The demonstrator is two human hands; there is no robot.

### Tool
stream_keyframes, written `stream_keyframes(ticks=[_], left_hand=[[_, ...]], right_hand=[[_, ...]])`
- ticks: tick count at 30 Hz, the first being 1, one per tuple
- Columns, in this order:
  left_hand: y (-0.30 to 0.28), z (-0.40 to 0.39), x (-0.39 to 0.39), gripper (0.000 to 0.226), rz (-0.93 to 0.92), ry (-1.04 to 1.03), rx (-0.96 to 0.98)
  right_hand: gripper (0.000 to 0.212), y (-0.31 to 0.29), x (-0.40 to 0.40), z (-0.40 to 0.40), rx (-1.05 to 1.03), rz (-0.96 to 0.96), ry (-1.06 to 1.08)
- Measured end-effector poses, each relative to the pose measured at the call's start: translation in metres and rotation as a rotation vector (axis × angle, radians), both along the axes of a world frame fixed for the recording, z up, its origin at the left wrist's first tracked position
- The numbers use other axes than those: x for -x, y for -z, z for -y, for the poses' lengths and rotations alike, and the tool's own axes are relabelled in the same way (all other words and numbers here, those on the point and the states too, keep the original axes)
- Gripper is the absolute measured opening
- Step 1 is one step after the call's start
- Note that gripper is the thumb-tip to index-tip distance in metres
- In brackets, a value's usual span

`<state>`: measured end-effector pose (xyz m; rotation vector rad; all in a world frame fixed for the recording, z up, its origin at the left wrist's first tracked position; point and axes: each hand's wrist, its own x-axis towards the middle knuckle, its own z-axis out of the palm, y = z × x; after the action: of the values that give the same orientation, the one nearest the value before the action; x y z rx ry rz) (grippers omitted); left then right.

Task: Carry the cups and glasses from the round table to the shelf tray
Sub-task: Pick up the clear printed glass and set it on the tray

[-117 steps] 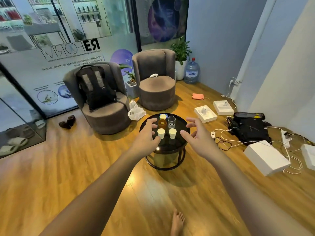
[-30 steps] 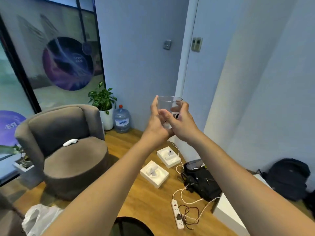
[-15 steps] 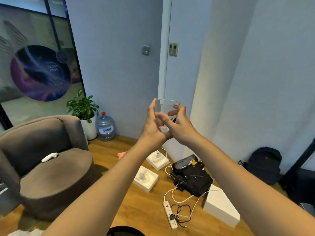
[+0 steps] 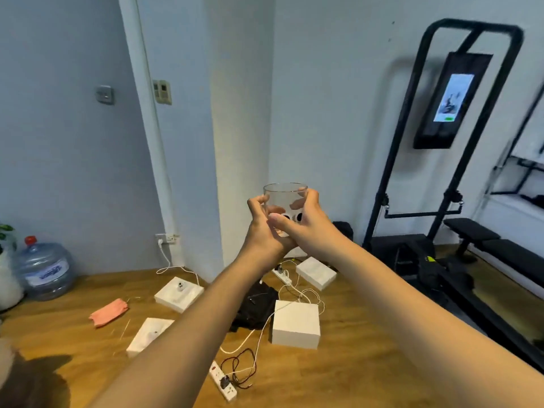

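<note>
A clear drinking glass (image 4: 284, 195) with dark round marks near its base is held upright at chest height in front of me. My left hand (image 4: 262, 228) grips its left side with curled fingers. My right hand (image 4: 306, 228) wraps its right side, thumb across the front. The round table, the other cups and the shelf tray are out of view.
White boxes (image 4: 295, 323), a black bag (image 4: 256, 304), a power strip (image 4: 223, 384) and loose cables litter the wooden floor below. A water bottle (image 4: 44, 269) stands at the left wall. A black exercise rack with a screen (image 4: 453, 98) and a bench (image 4: 497, 248) fill the right.
The view has swung right, away from the armchair and towards the exercise rack. Both hands still hold the glass in front of me.
</note>
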<state>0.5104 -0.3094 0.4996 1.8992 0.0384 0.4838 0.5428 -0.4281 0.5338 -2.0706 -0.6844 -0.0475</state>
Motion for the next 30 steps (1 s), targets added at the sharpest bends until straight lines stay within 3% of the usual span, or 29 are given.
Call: stream_keyframes(ticks=[10, 13, 19, 25, 28, 30], left_hand=[[-0.009, 0.292, -0.032, 0.108, 0.03, 0.501, 0.035], [-0.011, 0.403, -0.02, 0.111, 0.036, 0.695, 0.025], [0.01, 0.611, 0.01, 0.119, 0.046, 0.978, 0.026], [0.02, 0.794, 0.048, 0.093, 0.008, 1.192, 0.067], [0.028, 0.87, 0.062, 0.096, -0.109, 1.283, 0.146], [0.032, 0.915, 0.069, 0.079, -0.267, 1.309, 0.257]], right_hand=[[0.088, -0.012, 0.019, 0.301, -0.047, 0.056, 0.427], [0.079, -0.011, 0.042, 0.412, -0.102, 0.076, 0.575], [0.08, 0.008, 0.105, 0.608, -0.16, 0.03, 0.83], [0.093, 0.023, 0.172, 0.765, -0.12, -0.002, 1.042], [0.101, 0.029, 0.201, 0.831, -0.101, -0.046, 1.086], [0.104, 0.036, 0.211, 0.872, -0.086, -0.071, 1.114]])
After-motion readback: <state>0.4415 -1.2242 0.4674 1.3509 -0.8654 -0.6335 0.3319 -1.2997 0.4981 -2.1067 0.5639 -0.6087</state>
